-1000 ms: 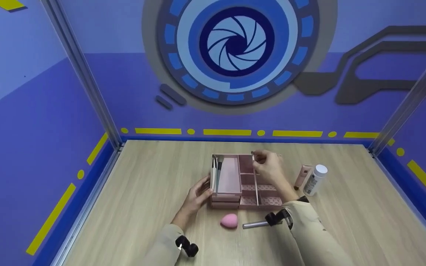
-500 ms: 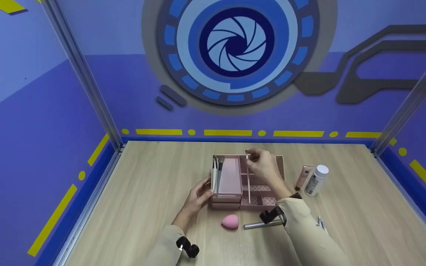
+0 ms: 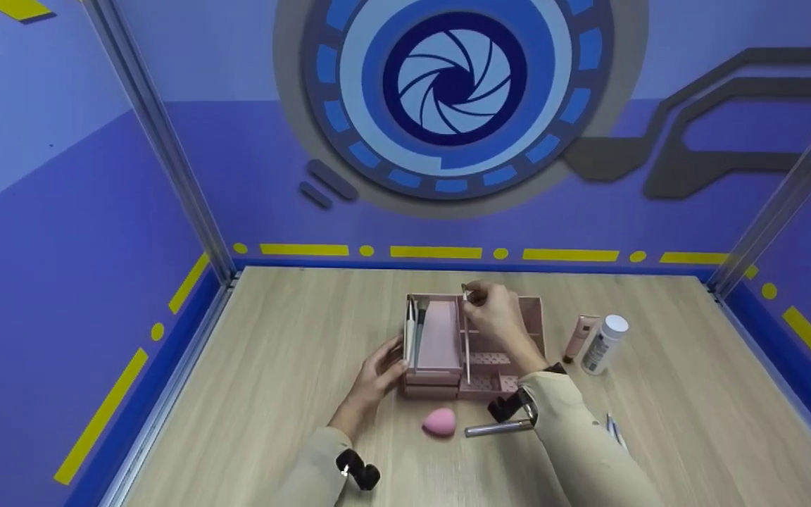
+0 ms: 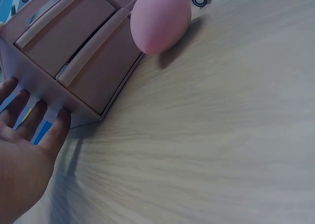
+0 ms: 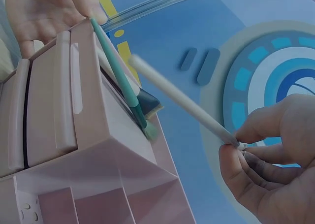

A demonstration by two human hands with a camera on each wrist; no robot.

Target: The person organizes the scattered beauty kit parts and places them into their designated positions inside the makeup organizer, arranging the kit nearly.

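A pink makeup organizer (image 3: 442,341) stands on the table, with drawers at left and open compartments at right. My left hand (image 3: 372,384) steadies its left side; in the left wrist view the fingers (image 4: 59,130) lie nearly straight against the wall. Over the organizer, my right hand (image 3: 497,313) pinches a makeup brush (image 5: 182,98) near its ferrule, the pale handle sloping away from the fingers. Its bristles are mostly hidden by the hand. A green-handled brush (image 5: 118,76) and a white-handled brush (image 3: 411,331) lean along the left of the top tray.
A pink makeup sponge (image 3: 439,422) and a silver tube (image 3: 497,428) lie before the organizer. To its right are a pink squeeze tube (image 3: 580,338) and a white-capped bottle (image 3: 604,345). Thin sticks (image 3: 614,428) lie by the right sleeve. Walls enclose the table's back and sides.
My right hand has moved left with the brush, from above the right compartments to the top tray's right edge. The left hand stays at the organizer's side.
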